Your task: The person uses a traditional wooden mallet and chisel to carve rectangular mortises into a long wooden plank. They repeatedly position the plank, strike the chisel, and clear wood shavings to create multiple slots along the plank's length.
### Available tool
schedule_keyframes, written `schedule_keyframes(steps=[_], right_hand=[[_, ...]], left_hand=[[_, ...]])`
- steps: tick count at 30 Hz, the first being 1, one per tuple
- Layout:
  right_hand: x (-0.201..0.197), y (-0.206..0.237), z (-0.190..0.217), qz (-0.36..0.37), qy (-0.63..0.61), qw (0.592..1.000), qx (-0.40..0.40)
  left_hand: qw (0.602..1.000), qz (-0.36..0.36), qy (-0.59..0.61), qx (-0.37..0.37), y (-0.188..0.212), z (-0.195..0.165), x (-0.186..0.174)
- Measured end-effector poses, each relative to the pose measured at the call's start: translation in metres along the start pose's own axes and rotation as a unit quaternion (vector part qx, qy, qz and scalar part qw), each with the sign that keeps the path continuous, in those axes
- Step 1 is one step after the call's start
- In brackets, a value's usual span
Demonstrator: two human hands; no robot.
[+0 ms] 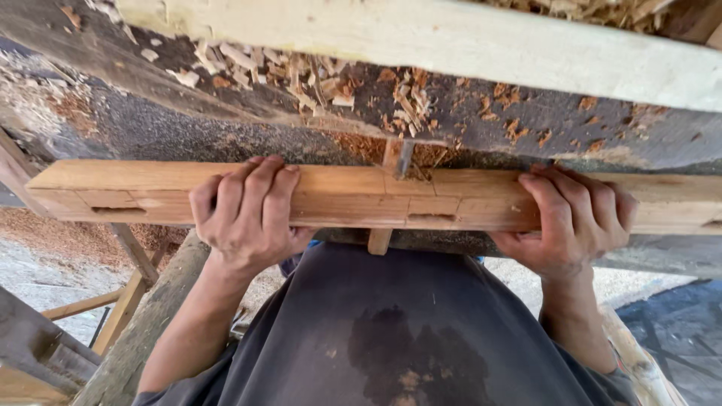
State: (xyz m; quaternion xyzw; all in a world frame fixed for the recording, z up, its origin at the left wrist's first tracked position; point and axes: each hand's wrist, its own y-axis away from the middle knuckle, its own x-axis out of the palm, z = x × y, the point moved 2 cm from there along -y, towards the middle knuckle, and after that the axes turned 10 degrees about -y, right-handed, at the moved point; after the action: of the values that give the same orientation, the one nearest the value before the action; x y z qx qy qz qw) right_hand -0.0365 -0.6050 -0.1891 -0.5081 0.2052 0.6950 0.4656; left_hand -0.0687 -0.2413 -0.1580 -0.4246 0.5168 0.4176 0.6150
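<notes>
Both hands grip a long wooden beam lying across the counter edge.

The left hand (244, 214) and right hand (571, 218) curl fingers over the wooden beam (361, 197), well apart, either side of a small wooden peg (381, 239) through its middle. Beyond lie wood chips (316, 83) on the dark counter (466, 120) and a pale plank (451, 37).

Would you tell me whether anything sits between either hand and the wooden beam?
Nothing visible does: the left hand and the right hand both already grip the wooden beam directly, fingers wrapped over its top.
</notes>
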Motion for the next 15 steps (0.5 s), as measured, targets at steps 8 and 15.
schedule_keyframes(steps=[8, 15], right_hand=[[0.005, -0.002, -0.005, -0.027, 0.011, 1.000, -0.002], [0.001, 0.000, -0.009, 0.009, -0.004, 1.000, 0.009]], left_hand=[[0.999, -0.014, -0.038, 0.020, -0.008, 0.010, 0.005], [1.000, 0.003, 0.016, -0.013, -0.005, 0.000, -0.006]])
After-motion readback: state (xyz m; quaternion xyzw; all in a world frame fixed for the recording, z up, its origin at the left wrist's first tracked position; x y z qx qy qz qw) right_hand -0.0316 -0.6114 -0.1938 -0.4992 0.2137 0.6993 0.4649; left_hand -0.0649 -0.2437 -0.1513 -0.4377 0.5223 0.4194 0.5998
